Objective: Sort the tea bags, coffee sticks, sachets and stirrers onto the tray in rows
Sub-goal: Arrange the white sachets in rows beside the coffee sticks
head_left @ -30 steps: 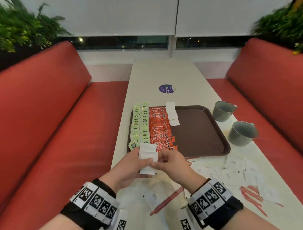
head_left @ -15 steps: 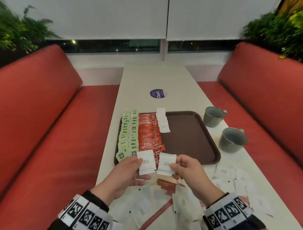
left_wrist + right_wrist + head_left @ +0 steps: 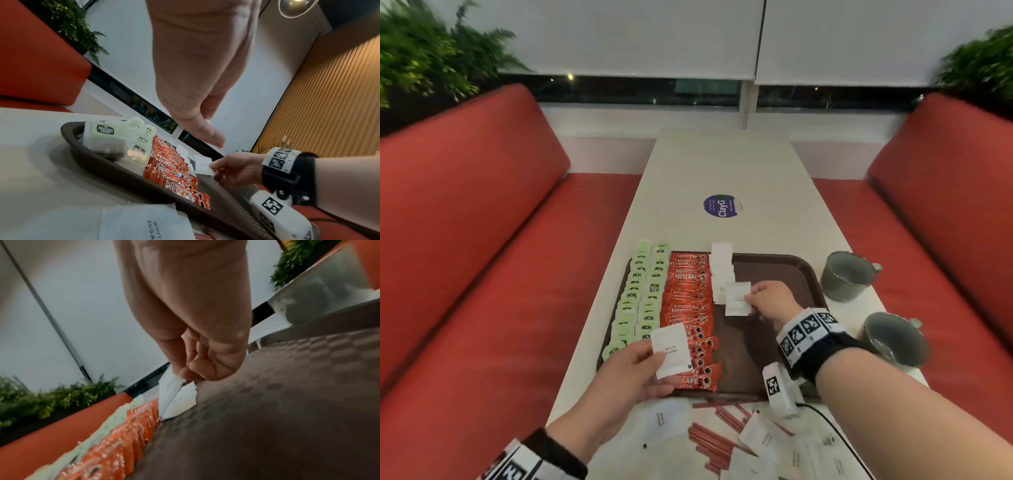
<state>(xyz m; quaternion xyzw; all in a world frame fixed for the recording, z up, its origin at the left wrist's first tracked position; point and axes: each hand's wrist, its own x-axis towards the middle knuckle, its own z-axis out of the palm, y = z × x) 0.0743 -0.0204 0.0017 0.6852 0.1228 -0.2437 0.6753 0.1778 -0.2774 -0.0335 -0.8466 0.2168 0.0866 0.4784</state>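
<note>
**On the tray, the third row is under way**

On the brown tray [image 3: 774, 274] we have two rows of green tea bags [image 3: 643, 294] filling the nine o'clock side, and just beside them a full row of red coffee sticks [image 3: 688, 308] running from twelve o'clock down to six. Those two kinds look done, we judge. Next over, a short row of white sugar sachets [image 3: 720, 270] starts at twelve o'clock and reaches only about halfway.

Our right hand [image 3: 768, 301] pinches a sachet [image 3: 737, 298] between thumb and fingers at the near end of that short row; whether it touches the tray yet, we cannot tell. Our left hand [image 3: 630, 373] hovers at seven o'clock, thumb clamped on a second white sachet [image 3: 671, 349] held above the coffee sticks, ready to go next.

What's left? Plenty. Off the tray, at the table's six o'clock edge, loose sachets [image 3: 767, 442] lie scattered with red stirrers [image 3: 709, 442] among them. No stirrer sits on the tray, and its three o'clock half is bare. Two grey cups [image 3: 846, 277] stand off the tray at three o'clock.
</note>
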